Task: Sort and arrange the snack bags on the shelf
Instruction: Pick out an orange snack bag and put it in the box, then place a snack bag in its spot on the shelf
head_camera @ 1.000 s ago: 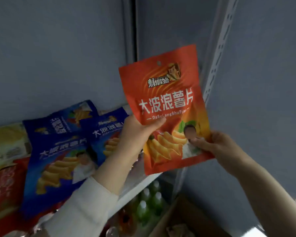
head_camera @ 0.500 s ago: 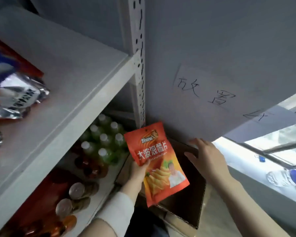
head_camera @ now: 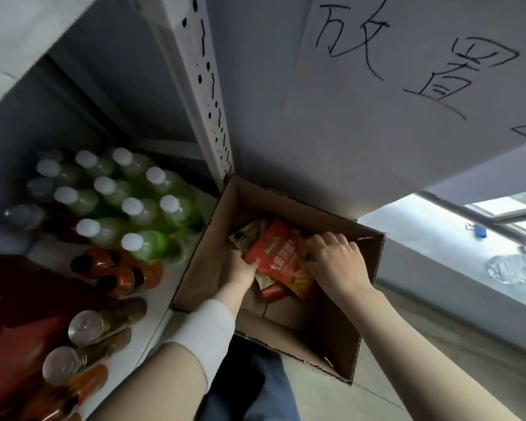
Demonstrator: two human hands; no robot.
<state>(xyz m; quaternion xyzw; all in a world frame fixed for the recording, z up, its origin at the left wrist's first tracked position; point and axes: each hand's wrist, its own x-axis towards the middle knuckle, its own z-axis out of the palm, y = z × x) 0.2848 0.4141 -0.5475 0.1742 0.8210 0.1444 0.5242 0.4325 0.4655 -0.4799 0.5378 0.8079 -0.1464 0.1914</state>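
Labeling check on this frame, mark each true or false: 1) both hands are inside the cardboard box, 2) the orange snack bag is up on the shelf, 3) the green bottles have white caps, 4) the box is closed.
1) Both hands are in the cardboard box: true; left hand and right hand reach in.
2) False: the orange snack bag is in the box, between the hands.
3) True: the green bottles have white caps.
4) False: the box is open at the top.

The lower shelf (head_camera: pixel 164 287) carries green bottles (head_camera: pixel 140 208) with white caps at the far end, and orange bottles (head_camera: pixel 119 271) and cans (head_camera: pixel 82 326) nearer. A cardboard box (head_camera: pixel 368 299) stands on the floor (head_camera: pixel 377 399) to its right.
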